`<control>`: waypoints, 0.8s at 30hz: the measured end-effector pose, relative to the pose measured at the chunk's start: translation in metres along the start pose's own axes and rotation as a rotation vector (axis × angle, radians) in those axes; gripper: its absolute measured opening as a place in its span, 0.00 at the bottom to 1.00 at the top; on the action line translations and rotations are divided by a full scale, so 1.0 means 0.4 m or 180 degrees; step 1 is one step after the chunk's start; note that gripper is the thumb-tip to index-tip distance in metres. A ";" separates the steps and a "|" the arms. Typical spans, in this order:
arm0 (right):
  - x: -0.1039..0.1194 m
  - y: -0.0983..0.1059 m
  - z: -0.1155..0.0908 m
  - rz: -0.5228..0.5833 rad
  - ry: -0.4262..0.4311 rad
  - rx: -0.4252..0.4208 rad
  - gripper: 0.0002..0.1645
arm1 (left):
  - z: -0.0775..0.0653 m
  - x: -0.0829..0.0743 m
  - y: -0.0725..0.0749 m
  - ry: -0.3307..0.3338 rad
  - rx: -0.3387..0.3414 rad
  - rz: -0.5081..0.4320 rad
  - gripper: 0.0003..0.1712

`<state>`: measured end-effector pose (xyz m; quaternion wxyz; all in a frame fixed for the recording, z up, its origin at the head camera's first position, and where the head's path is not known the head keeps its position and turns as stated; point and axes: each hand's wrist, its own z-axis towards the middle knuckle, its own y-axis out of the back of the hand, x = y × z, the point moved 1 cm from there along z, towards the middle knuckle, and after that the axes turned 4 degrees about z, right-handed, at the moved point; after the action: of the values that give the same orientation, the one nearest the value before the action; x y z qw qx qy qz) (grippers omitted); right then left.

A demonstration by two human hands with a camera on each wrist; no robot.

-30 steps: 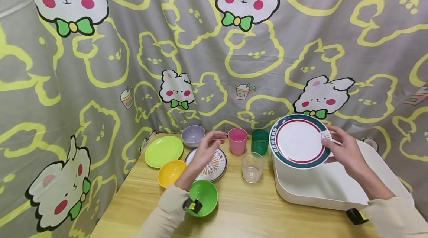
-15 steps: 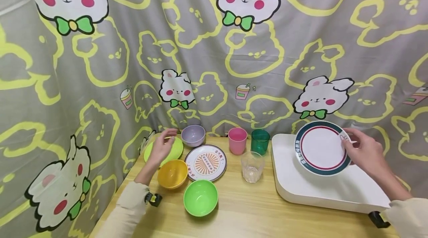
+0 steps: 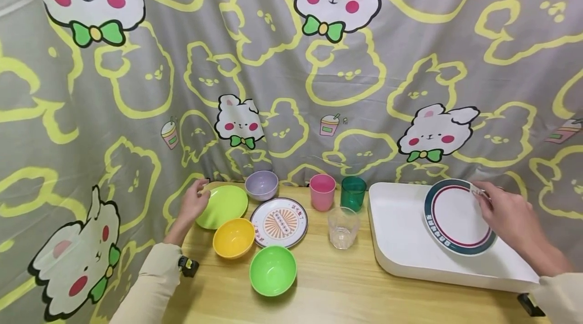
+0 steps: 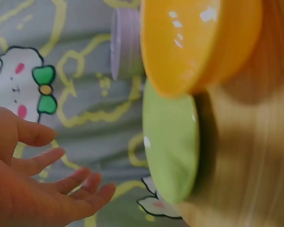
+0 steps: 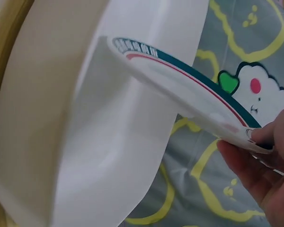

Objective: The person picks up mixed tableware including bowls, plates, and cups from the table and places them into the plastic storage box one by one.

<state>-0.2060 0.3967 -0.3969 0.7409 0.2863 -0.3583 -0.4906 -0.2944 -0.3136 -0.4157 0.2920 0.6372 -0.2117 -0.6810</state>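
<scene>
A white plate with a dark green rim and red ring (image 3: 455, 217) is pinched at its right edge by my right hand (image 3: 514, 217), thumb on top and fingers beneath. It is tilted above the white tub (image 3: 391, 243); in the right wrist view the plate (image 5: 189, 90) slants over the tub's inside. My left hand (image 3: 193, 207) holds nothing and hovers beside the lime-green plate (image 3: 227, 207). In the left wrist view the left hand's (image 4: 42, 184) fingers are loosely bent and apart from that plate (image 4: 170, 146).
Near the left hand stand a yellow bowl (image 3: 234, 239) and a lilac bowl (image 3: 261, 186). A patterned white plate (image 3: 284, 223) and a green bowl (image 3: 273, 271) are mid-table. Pink (image 3: 322, 192), dark green (image 3: 353, 194) and clear (image 3: 343, 228) cups stand left of the tub. A curtain (image 3: 282, 86) hangs behind.
My right hand has carried the green-rimmed plate right and lower over the tub. My left hand has moved left, from above the patterned plate to beside the lime-green one.
</scene>
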 end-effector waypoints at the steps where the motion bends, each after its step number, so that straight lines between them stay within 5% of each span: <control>1: -0.004 -0.002 -0.002 -0.0004 0.0005 -0.0001 0.19 | 0.000 0.009 0.003 0.0006 0.0026 0.0079 0.28; 8: -0.051 -0.023 -0.014 0.0013 -0.0152 -0.0014 0.17 | 0.008 0.055 0.015 -0.0032 0.0176 0.0590 0.33; 17: -0.119 -0.040 -0.038 0.0001 -0.0496 0.0117 0.17 | 0.010 0.107 0.014 0.0275 0.0551 0.0872 0.39; 21: -0.144 -0.039 -0.039 0.0054 -0.0729 0.0326 0.19 | 0.002 0.117 0.013 0.0519 0.0732 0.0837 0.43; 24: -0.164 -0.036 -0.037 0.0131 -0.0991 0.0586 0.22 | 0.006 0.120 0.013 0.0512 0.0823 0.0900 0.40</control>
<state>-0.2186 0.4540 -0.4332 0.6570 0.2661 -0.5179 -0.4789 -0.2969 -0.3497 -0.4477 0.3165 0.6857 -0.3606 -0.5473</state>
